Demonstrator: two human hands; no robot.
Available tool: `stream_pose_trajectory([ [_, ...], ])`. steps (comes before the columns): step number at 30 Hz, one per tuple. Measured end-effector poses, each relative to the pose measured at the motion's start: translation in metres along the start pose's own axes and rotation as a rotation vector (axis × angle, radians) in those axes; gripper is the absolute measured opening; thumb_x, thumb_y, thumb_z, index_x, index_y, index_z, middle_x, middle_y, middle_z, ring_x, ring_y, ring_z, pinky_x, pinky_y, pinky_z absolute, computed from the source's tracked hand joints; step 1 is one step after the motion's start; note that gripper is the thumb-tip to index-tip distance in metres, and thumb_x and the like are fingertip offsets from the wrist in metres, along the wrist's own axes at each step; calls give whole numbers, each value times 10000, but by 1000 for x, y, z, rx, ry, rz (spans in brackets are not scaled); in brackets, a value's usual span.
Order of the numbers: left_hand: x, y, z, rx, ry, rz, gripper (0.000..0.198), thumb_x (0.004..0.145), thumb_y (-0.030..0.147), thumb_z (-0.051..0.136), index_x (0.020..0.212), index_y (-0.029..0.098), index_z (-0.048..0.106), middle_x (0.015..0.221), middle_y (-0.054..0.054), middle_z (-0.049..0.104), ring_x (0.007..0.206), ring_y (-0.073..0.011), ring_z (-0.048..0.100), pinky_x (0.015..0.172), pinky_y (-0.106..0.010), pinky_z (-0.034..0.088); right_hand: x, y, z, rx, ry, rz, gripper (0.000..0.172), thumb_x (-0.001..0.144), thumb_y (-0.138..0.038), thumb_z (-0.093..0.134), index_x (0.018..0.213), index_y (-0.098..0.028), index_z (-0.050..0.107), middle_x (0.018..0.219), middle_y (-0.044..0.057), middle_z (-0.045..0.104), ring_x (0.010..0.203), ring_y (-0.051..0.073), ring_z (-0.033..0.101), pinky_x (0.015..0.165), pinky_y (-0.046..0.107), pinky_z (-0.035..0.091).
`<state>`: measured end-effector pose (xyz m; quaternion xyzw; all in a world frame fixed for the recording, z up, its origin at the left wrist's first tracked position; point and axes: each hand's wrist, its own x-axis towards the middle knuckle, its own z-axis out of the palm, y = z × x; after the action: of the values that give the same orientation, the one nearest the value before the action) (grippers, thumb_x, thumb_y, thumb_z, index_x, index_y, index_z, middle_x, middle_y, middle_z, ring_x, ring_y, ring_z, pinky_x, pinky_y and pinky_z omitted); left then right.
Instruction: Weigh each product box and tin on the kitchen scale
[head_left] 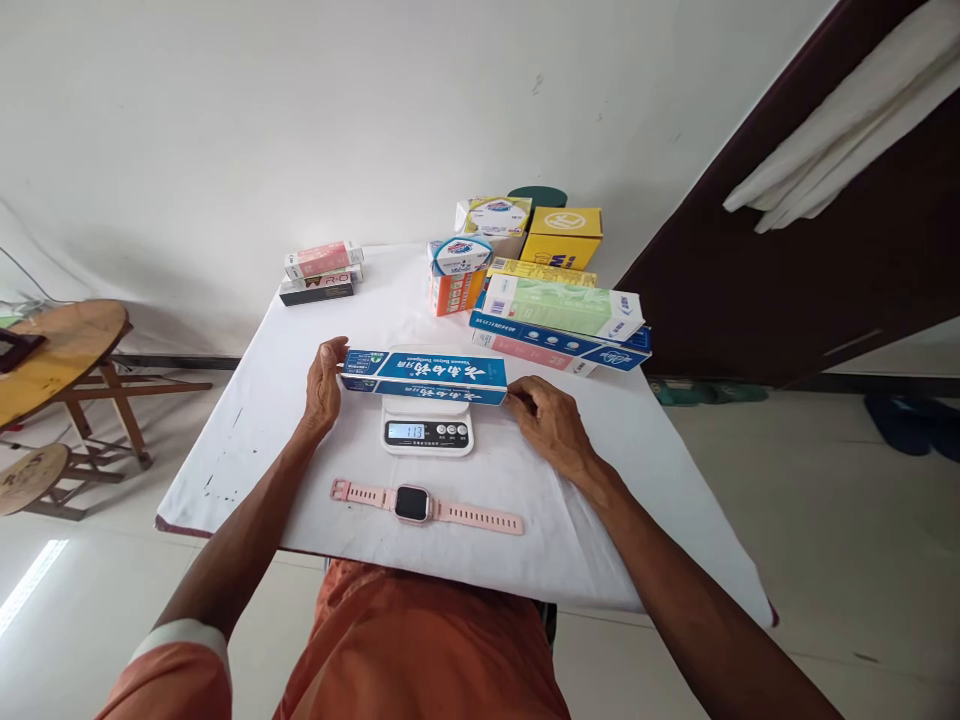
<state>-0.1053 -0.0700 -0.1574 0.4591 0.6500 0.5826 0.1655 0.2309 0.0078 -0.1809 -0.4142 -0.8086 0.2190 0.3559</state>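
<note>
A long blue toothpaste box (424, 376) lies across a small white digital scale (427, 424) whose display is lit. My left hand (325, 384) cups the box's left end, thumb and fingers curled against it. At the box's right end my right hand (549, 418) rests with its fingers bent and touching the end. A pink smartwatch (424, 504) lies flat on the white table (247, 420) just in front of the scale.
Several stacked boxes (559, 318) sit at the table's back right, with an orange-and-white box (456, 275) and a yellow box (562, 236) behind. Two slim boxes (321, 272) lie at back left. A round wooden table (64, 350) stands to the left; a dark door (810, 250) stands to the right.
</note>
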Motion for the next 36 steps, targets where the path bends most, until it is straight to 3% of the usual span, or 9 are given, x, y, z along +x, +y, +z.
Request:
stream_pose_trajectory([
  [20, -3, 1, 1, 38, 12, 44, 810, 955, 831, 260, 1183, 181, 685, 1104, -138, 712, 1031, -262, 678, 841, -400, 557, 0, -7, -3, 24, -3, 48, 152, 908, -280, 510, 841, -236, 639, 869, 60, 717, 784, 224, 657, 751, 361, 524],
  [25, 2, -5, -2, -21, 36, 8, 814, 927, 857, 297, 1150, 180, 689, 1058, -132, 713, 956, -247, 688, 788, -375, 559, 4, -18, -29, 40, -1, 54, 155, 922, -287, 514, 851, -225, 637, 858, 47, 710, 714, 193, 625, 677, 323, 514],
  [30, 6, -6, -7, -31, 56, 22, 815, 941, 846, 260, 1159, 183, 681, 1078, -130, 715, 985, -243, 692, 798, -367, 549, 20, -57, -58, -60, 1, -81, 170, 999, -320, 532, 935, -219, 653, 938, 58, 688, 822, 208, 645, 740, 335, 525],
  [32, 5, -4, -7, -27, 53, 33, 817, 944, 844, 253, 1160, 182, 681, 1080, -129, 714, 984, -239, 690, 800, -362, 546, 32, -77, -51, -86, -40, -173, 172, 980, -348, 617, 1071, -208, 661, 1076, 87, 693, 988, 247, 659, 869, 385, 539],
  [34, 4, -3, -6, -22, 45, 40, 809, 951, 834, 253, 1162, 180, 681, 1083, -129, 712, 987, -236, 688, 808, -359, 546, 44, -94, -33, -156, -132, -263, 337, 940, -376, 704, 1208, -183, 636, 1247, 136, 666, 1191, 307, 609, 1002, 461, 504],
  [36, 3, -2, -6, -25, 40, 41, 792, 961, 820, 258, 1169, 182, 679, 1088, -128, 712, 992, -236, 687, 808, -357, 548, 56, -105, -9, -247, -242, -306, 524, 866, -420, 802, 1283, -173, 601, 1338, 164, 637, 1250, 354, 569, 1022, 520, 486],
])
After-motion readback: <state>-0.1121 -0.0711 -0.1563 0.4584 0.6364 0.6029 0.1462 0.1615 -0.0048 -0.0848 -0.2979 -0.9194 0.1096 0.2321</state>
